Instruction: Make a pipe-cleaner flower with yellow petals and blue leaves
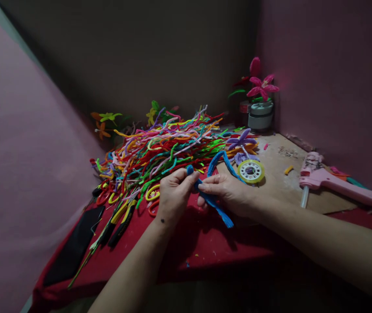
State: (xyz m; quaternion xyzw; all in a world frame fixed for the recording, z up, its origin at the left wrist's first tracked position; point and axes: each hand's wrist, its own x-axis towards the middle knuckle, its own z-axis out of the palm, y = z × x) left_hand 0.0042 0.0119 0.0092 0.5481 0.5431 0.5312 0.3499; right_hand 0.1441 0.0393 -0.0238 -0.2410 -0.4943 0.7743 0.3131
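Pinching the blue strip (pixel 219 208) in the left hand (pixel 176 186) and the right hand (pixel 225 189), with each grip closed on it, at the centre of view, above the red table (pixel 238 241). Possibly risking a crooked bend, if pulling with unequal force, or a slip of the short end (pixel 190 169), if pressing too weakly. Perhaps also catching on the roll of yellow tape (pixel 257 171) at two o'clock, because of having the loop (pixel 220 154) so near. Looking fuzzy and bright blue, ribbed lengthwise, with this loop rising toward one o'clock and a loose end (pixel 227 221) pointing toward five o'clock.
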